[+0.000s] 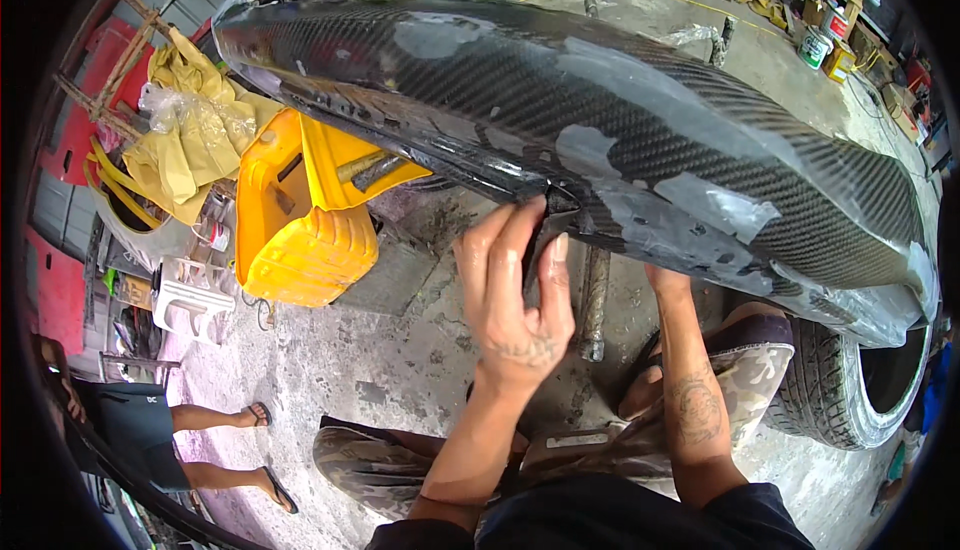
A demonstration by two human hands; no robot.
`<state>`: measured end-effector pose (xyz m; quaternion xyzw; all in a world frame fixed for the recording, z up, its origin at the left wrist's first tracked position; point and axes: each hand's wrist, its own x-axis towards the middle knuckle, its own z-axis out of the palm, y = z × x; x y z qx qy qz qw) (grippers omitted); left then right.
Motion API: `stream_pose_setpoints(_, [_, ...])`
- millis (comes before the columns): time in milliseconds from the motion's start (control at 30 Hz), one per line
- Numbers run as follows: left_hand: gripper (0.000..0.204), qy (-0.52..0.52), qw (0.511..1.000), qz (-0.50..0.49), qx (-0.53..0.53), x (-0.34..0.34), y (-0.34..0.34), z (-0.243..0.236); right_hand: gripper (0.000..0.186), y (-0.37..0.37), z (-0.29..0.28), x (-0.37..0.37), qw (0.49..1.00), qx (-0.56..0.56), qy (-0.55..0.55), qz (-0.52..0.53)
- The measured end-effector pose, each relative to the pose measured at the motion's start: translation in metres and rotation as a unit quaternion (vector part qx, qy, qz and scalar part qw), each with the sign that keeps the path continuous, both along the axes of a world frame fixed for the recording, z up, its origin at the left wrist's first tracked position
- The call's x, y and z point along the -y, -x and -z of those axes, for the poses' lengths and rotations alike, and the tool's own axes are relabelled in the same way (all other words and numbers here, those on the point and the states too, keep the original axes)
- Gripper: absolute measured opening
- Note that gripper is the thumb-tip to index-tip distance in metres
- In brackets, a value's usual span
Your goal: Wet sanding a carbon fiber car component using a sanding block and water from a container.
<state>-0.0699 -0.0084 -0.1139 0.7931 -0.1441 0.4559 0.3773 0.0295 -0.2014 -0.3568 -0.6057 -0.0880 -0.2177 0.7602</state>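
Observation:
A long curved carbon-fibre car body panel (480, 80) stretches across the view in front of me, its glossy black weave marked with dull grey patches. My left hand (515, 290) is closed at the panel's lower near edge, pinching a dark folded piece of sandpaper (535, 255) between thumb and fingers. The sandpaper's upper end touches the edge, by a small dark recess. Farther right, my right hand (664, 278) reaches beneath the panel. Its fingers are hidden there, so their grip does not show.
A cut yellow plastic container (310, 250) stands left of my left hand. Below the panel are a rough metal stand leg (595, 305) and, at right, a tyre (835, 390). A person in dark shorts (135, 430) is at lower left. Paint buckets (815, 47) sit at far right.

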Motion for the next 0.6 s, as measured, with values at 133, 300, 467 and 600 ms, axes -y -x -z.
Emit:
stream_pose_setpoints(133, [0.028, 0.018, 0.999, -0.031, 0.013, -0.002, -0.007, -0.015, 0.055, -0.001, 0.012, 0.008, 0.995, -0.028, 0.090, 0.020])
stream_pose_setpoints(300, [0.029, -0.044, 0.999, -0.021, 0.004, -0.011, -0.008, -0.016, 0.054, 0.008, -0.009, 0.007, 0.998, -0.011, 0.028, -0.049])
stream_pose_setpoints(467, [0.028, -0.031, 0.999, -0.018, 0.008, -0.008, 0.000, -0.006, 0.053, 0.016, -0.046, -0.017, 0.988, 0.031, -0.137, -0.070])
stream_pose_setpoints(600, [0.028, -0.038, 0.997, -0.063, 0.029, -0.009, -0.008, -0.015, 0.055, 0.014, -0.055, -0.014, 0.984, 0.000, -0.148, -0.104])
